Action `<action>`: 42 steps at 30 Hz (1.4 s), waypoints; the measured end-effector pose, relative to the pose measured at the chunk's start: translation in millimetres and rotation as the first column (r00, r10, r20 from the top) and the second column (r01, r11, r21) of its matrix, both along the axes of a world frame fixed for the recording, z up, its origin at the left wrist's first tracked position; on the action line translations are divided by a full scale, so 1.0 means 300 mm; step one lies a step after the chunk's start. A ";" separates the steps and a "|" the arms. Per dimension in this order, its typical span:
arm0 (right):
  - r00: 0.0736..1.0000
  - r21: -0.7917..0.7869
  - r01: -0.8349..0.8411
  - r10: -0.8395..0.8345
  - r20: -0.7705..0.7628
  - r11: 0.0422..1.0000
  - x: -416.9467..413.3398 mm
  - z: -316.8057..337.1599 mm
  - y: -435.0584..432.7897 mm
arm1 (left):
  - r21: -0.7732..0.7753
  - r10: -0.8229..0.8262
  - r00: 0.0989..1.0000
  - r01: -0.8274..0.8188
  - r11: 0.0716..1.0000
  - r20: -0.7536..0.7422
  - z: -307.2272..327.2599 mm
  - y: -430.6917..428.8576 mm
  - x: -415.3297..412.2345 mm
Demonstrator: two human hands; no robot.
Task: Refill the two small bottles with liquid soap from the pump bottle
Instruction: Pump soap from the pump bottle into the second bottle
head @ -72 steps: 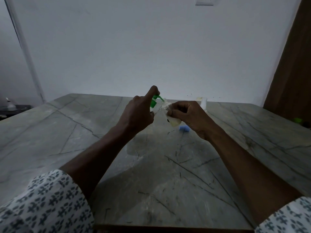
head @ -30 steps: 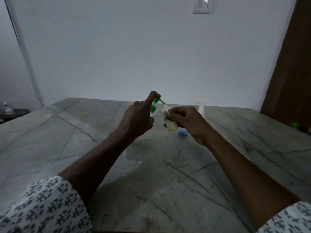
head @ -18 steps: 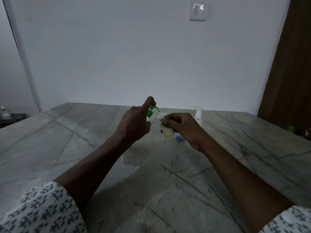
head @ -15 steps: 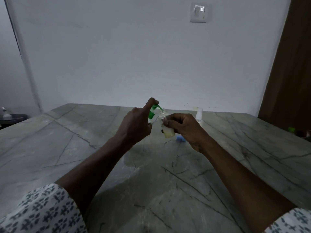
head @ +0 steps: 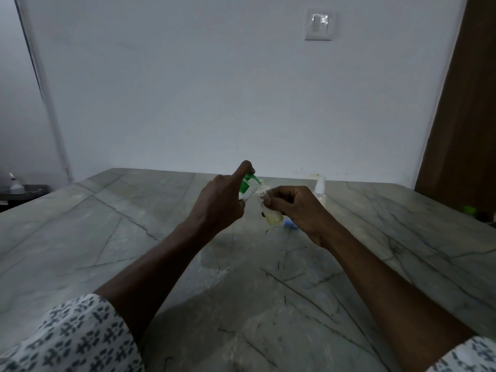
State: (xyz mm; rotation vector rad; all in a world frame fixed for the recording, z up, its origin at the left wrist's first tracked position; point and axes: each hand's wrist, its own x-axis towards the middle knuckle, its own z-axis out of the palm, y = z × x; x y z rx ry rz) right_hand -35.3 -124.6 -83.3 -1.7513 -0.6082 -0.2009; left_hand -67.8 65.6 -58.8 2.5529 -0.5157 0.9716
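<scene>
- Pump bottle (head: 245, 187) sits in your left hand (head: 218, 204), raised over the worktop (head: 80, 237); that hand is clenched round the body w/ the index finger on top of the green pump head.
- Small bottle (head: 271, 214) is pinched in your right hand (head: 298, 210), tilted, mouth right at the green spout.
- Change vs a moment ago: very little. Both hands keep the same pose, spout to mouth. The view has tipped up, so the wall switch (head: 318, 28) now shows in full.
- Meaning for the task, as a guess: you're mid-fill on this bottle. Pale yellow soap sits in its lower part, not near full, so more pumps are likely needed.
- Second small bottle (head: 319, 190), w/ a white spray top, stands on the worktop behind your right hand, partly hidden; can't tell its fill level.
- Blue item (head: 290, 224) under your right hand is mostly covered; maybe a cap, can't say.
- Hard to see: pump bottle's clear body is behind your fingers, its soap level unknown. Spout-to-mouth contact is too small and dim to confirm, same for any flowing soap.
</scene>
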 end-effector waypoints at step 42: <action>0.999 -0.039 0.045 -0.045 0.006 0.998 -0.007 0.010 -0.012 | 0.045 0.016 1.000 -0.015 0.999 -0.023 0.008 0.000 -0.002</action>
